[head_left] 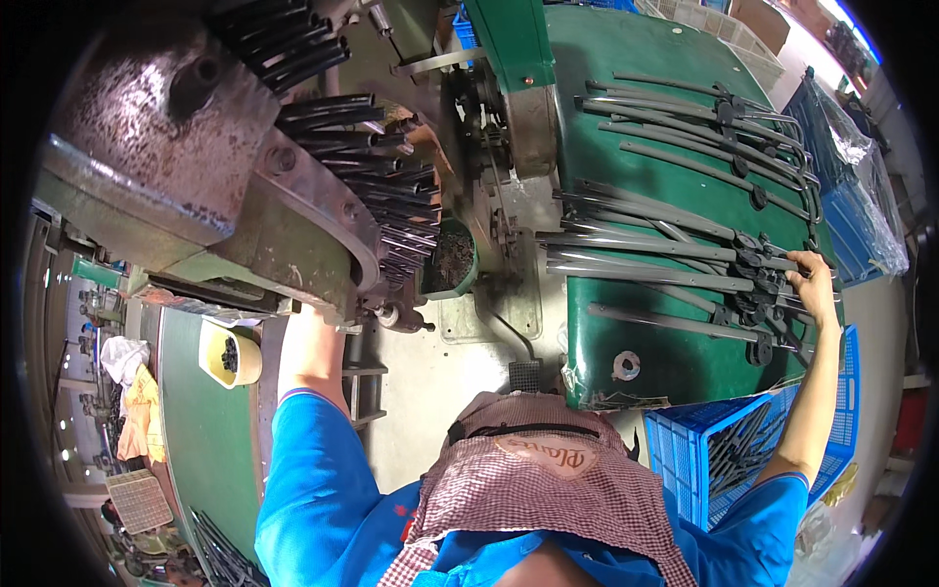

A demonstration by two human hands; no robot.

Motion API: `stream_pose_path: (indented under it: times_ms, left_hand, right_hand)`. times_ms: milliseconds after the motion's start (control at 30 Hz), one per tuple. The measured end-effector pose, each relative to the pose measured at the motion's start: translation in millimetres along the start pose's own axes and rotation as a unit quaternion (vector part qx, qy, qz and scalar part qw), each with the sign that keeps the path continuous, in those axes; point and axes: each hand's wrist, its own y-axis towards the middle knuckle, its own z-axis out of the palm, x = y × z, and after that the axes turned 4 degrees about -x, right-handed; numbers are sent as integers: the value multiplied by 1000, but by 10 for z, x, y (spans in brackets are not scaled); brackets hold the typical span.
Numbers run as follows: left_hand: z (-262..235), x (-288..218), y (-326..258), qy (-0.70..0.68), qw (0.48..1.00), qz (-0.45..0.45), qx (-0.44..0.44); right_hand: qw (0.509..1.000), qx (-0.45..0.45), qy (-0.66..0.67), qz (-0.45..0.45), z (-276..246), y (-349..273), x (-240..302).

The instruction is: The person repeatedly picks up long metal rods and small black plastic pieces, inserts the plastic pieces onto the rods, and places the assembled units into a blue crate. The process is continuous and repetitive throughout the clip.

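Note:
My right hand point(812, 284) reaches over the far right of a green-topped table. Its fingers are curled round the jointed end of a dark metal tube frame point(751, 286). This piece lies in a bundle with other long, thin tube frames that have dark joints. Farther back on the same table is another group of tube frames point(729, 137), with bent ends toward the right. My left forearm point(313, 357) goes up under the heavy metal machine point(196, 186). That machine hides my left hand, so its fingers do not show.
Many short black tubes point(367, 166) are stacked behind the machine. A green bin point(452, 256) of dark scraps and a foot pedal point(525, 376) are ahead. Blue crates point(680, 460) stand beside the table point(611, 342). At left, a yellow tub point(235, 354) holds small black parts.

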Motion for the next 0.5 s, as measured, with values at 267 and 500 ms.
stream_pose_path:
  times_ms: [267, 500]
  left_hand:
    - [11, -50, 33, -32, 999, -3, 1]
    - [199, 123, 171, -8, 1000, 25, 11]
  right_hand:
    - [1000, -9, -11, -23, 37, -8, -39]
    - [999, -17, -12, -30, 34, -19, 16]
